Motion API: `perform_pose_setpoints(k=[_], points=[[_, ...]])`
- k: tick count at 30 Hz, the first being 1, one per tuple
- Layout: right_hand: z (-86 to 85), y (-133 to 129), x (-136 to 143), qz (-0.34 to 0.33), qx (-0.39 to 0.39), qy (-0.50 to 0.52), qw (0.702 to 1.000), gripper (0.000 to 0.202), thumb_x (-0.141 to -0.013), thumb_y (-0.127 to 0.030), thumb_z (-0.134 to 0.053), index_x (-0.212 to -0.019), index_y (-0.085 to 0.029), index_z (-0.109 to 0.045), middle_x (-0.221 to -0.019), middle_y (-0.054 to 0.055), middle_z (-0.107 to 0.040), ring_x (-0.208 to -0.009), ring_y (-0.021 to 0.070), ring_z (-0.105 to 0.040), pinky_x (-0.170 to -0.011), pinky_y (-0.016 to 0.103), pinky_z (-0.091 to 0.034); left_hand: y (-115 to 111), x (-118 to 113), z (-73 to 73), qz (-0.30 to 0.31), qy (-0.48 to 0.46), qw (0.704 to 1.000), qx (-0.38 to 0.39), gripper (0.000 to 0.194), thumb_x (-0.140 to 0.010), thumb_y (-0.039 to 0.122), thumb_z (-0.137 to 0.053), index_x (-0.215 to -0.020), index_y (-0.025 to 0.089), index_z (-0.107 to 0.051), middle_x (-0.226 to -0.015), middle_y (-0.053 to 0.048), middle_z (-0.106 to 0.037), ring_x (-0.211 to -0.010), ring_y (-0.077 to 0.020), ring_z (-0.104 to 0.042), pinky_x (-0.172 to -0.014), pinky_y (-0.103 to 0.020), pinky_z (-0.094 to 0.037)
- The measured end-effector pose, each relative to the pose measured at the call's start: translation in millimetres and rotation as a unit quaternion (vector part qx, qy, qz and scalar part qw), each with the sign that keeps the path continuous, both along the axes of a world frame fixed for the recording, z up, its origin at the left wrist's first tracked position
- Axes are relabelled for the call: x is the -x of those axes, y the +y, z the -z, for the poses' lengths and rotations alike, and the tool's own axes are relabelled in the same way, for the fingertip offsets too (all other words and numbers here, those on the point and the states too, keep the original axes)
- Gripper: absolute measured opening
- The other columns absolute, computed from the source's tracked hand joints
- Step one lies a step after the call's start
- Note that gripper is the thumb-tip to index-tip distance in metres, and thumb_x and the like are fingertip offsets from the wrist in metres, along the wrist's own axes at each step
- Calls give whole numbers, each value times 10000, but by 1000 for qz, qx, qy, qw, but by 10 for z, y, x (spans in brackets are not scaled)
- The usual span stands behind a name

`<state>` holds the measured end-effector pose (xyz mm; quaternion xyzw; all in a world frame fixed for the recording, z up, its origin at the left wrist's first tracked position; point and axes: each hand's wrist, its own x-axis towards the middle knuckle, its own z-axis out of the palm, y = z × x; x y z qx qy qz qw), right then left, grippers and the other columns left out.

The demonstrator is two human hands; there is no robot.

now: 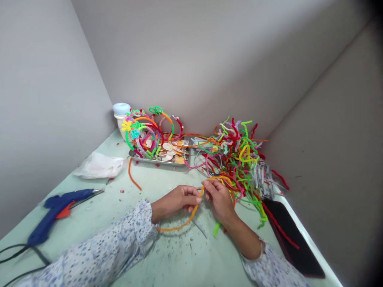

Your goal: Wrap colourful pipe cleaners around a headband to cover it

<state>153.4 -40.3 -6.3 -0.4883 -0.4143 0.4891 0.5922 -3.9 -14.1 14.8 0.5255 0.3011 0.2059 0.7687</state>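
An orange pipe cleaner runs between my two hands in a loose curve above the table. My left hand pinches it between thumb and fingers. Close beside it, my right hand grips the same pipe cleaner near the fingertips. One end hangs down to the left near my left cuff, while the other passes behind my right hand toward a tangled heap of colourful pipe cleaners. A thin grey wire lies below my hands.
A metal tray holds shell-like pieces and fuzzy headbands. Left of it are a white jar with a blue lid, a plastic bag and a blue glue gun with its cord. A dark tablet-like slab lies right. Grey walls enclose the table.
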Motion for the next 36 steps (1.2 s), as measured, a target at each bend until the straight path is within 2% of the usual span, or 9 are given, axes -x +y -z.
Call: perform_pose_setpoints(k=[5, 9, 15, 21, 28, 36], points=[[-24, 26, -12, -1, 11, 61, 998, 194, -763, -362, -613, -713, -175, -607, -513, -51, -467, -448, 67, -392, -446, 200, -292, 2, -27, 12, -32, -3, 999, -1, 201, -660, 295, -658, -713, 133, -552, -544, 46, -481, -440, -42, -376, -432, -178, -236], [-19, 71, -57, -18, 12, 45, 999, 192, -753, -362, -615, -729, -171, -614, -514, -42, -481, -455, 73, -401, -444, 201, -304, 0, -40, 19, -46, 10, 999, -2, 198, -664, 298, -644, -724, 130, -557, -557, 45, -478, -439, -42, -372, -430, -181, -244], [-58, 117, -167, 36, -37, 41, 998, 181, -720, -304, -624, -862, -192, -628, -612, -28, -530, -488, 83, -434, -449, 207, -319, 5, -35, 21, -31, 34, 999, 11, 203, -662, 303, -644, -731, 135, -554, -553, 44, -473, -440, -46, -383, -429, -179, -247], [-148, 77, -192, -14, -42, 10, 999, 215, -741, -291, -610, -937, -207, -639, -627, -19, -539, -529, 106, -447, -499, 229, -345, 20, -32, 35, -30, 16, 999, 25, 201, -671, 308, -637, -721, 135, -550, -560, 48, -453, -436, -41, -361, -423, -179, -236], [-157, 88, -236, -2, -10, -38, 999, 181, -776, -364, -591, -813, -190, -624, -524, -39, -494, -465, 89, -395, -438, 216, -290, 7, -34, 27, -27, 33, 999, 0, 211, -663, 314, -645, -728, 132, -559, -555, 49, -458, -432, -39, -347, -422, -180, -226], [-187, 110, -212, -21, 19, 58, 998, 240, -756, -395, -612, -674, -176, -559, -458, -53, -479, -410, 64, -374, -419, 197, -272, 2, -37, 33, -28, 38, 998, -49, 222, -691, 334, -633, -737, 138, -540, -529, 62, -421, -438, -43, -315, -430, -178, -217]])
